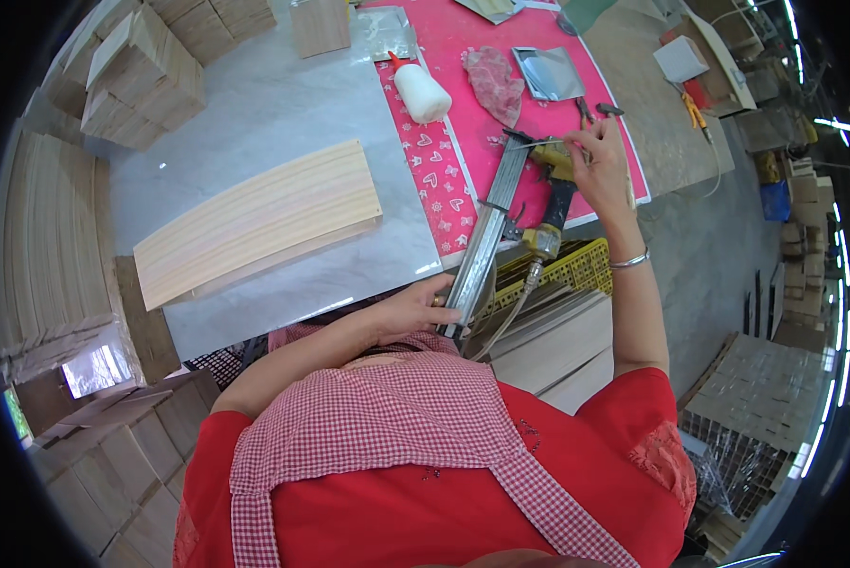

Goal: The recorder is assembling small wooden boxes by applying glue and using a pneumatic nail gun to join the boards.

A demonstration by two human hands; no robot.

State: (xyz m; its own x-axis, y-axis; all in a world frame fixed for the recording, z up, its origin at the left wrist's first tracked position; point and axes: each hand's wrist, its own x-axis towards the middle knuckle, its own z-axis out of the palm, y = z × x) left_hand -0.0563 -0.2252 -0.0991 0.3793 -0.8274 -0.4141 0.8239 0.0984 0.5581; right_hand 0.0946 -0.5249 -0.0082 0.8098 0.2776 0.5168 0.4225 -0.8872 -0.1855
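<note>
A pneumatic nail gun with a yellow body and dark grip lies on the pink tabletop, its long silver magazine slanting toward me over the table's front edge. My left hand is closed around the near end of that magazine. By the gun's head, my right hand pinches a thin, pale strip that reaches across to the far end of the magazine. Left of the gun, a wooden board assembly lies on the grey marbled surface.
A white glue bottle with a red tip, a crumpled pink cloth and a hammer lie beyond the gun. The air hose hangs by a yellow crate. Wood pieces are stacked at the left.
</note>
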